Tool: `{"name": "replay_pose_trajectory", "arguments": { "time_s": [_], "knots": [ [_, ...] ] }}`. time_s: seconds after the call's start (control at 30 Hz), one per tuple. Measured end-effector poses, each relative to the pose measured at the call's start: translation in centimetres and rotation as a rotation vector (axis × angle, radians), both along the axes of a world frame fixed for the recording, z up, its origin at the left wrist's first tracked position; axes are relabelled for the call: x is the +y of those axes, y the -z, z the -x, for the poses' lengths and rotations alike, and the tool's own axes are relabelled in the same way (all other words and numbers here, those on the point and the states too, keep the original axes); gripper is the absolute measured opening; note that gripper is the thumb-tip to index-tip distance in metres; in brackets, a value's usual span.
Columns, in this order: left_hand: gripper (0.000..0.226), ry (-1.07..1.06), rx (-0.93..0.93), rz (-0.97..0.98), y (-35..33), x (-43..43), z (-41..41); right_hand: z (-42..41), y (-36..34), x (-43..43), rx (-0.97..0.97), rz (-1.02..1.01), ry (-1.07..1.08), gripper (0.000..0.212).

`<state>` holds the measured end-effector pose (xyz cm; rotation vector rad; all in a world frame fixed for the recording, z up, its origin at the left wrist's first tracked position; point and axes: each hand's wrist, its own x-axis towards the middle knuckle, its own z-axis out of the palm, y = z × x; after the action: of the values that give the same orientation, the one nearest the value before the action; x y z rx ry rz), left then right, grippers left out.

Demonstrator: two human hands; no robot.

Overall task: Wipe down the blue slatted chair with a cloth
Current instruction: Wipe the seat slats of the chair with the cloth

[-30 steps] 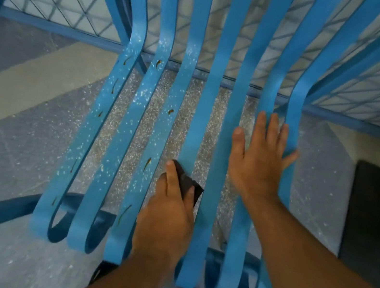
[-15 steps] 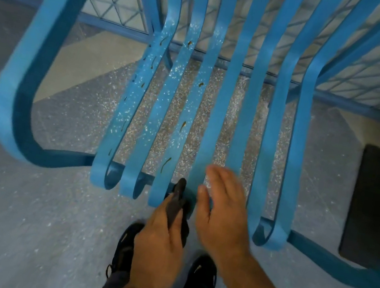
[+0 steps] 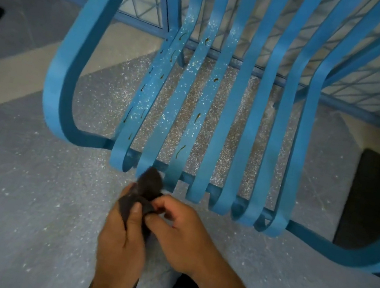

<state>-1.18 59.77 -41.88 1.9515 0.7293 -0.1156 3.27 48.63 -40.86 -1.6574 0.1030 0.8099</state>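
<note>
You stand over the blue slatted chair, both hands off its seat and just in front of the curled slat ends. Your left hand closes its fingers around a dark cloth, while your right hand pinches the same cloth between thumb and fingertips. White specks and small brown marks dot the left slats and the grey floor.

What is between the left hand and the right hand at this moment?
In the head view, the dark cloth lies between them: the left hand and the right hand both pinch it, just in front of the blue chair slats' curled ends.
</note>
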Motion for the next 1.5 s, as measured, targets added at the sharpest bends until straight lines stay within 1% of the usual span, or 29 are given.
{"name": "replay_pose_trajectory", "arguments": {
  "time_s": [0.07,0.13,0.2,0.27,0.33,0.43,0.53,0.7,0.77,0.8,0.87,0.9,0.93,0.97,1.0,1.07,1.1,1.17,1.2,1.27,1.37,1.5],
  "knots": [
    [0.056,-0.08,-0.04,-0.015,-0.7,0.4,-0.4,-0.5,-0.6,1.2,0.0,-0.07,0.005,0.01],
    [0.053,-0.095,-0.065,-0.01,-0.1,-0.1,-1.1,-1.2,-0.5,1.1,-0.021,-0.068,0.026,0.013],
    [0.056,-0.009,-0.062,0.01,1.5,-1.3,-2.3,-1.8,0.5,-0.3,-0.043,0.026,0.099,0.012],
    [0.063,0.119,-0.059,0.014,3.3,-2.9,-3.6,-2.4,2.0,-2.0,-0.051,0.164,0.185,0.008],
    [0.066,0.165,-0.056,-0.002,4.9,-4.1,-4.8,-2.9,3.1,-3.4,-0.049,0.286,0.23,0.008],
    [0.059,0.136,-0.051,0.014,6.3,-4.3,-6.5,-3.4,3.7,-4.4,-0.048,0.386,0.214,0.011],
    [0.056,0.219,-0.058,-0.044,7.2,-4.1,-7.3,-3.3,4.1,-4.6,-0.04,0.454,0.176,0.011],
    [0.067,0.26,-0.034,-0.164,7.7,-4.3,-7.7,-3.8,3.8,-5.6,0.005,0.5,0.057,0.007],
    [0.067,0.256,-0.018,-0.233,7.8,-4.6,-7.9,-5.0,3.4,-6.6,-0.048,0.566,-0.027,0.009],
    [0.066,0.257,-0.005,-0.265,7.8,-4.7,-8.0,-5.8,3.2,-7.1,-0.11,0.61,-0.047,0.011],
    [0.067,0.268,0.024,-0.307,7.8,-4.7,-8.2,-7.7,3.0,-8.0,-0.284,0.674,0.001,0.012],
    [0.069,0.274,0.034,-0.321,7.8,-4.7,-8.4,-8.8,3.2,-8.6,-0.403,0.705,0.049,0.016],
    [0.071,0.276,0.038,-0.333,7.8,-4.8,-8.8,-10.0,3.7,-9.1,-0.519,0.747,0.078,0.023],
    [0.072,0.273,0.033,-0.342,7.7,-4.9,-9.1,-11.1,4.5,-9.6,-0.594,0.799,0.064,0.033],
    [0.072,0.262,0.023,-0.344,7.7,-5.0,-9.5,-12.1,5.4,-10.1,-0.612,0.857,0.018,0.042],
    [0.071,0.248,-0.001,-0.325,7.6,-5.4,-9.4,-13.3,7.1,-10.6,-0.539,0.97,-0.064,0.054],
    [0.07,0.26,-0.015,-0.299,7.5,-5.4,-9.1,-13.4,7.9,-10.7,-0.518,1.013,-0.082,0.056],
    [0.069,0.312,-0.054,-0.25,7.2,-5.1,-8.3,-13.3,8.6,-10.7,-0.544,1.067,-0.095,0.059],
    [0.069,0.339,-0.072,-0.255,7.3,-4.9,-8.2,-13.3,8.6,-10.6,-0.558,1.079,-0.092,0.06],
    [0.066,0.36,-0.078,-0.325,7.7,-4.5,-8.6,-13.2,8.6,-10.5,-0.57,1.086,-0.081,0.062],
    [0.064,0.366,-0.026,-0.428,7.9,-4.4,-9.8,-13.3,8.8,-10.4,-0.576,1.094,-0.075,0.066],
    [0.064,0.282,0.148,-0.387,7.0,-4.7,-12.5,-13.2,8.9,-10.4,-0.583,1.112,-0.087,0.066]
  ]
}}
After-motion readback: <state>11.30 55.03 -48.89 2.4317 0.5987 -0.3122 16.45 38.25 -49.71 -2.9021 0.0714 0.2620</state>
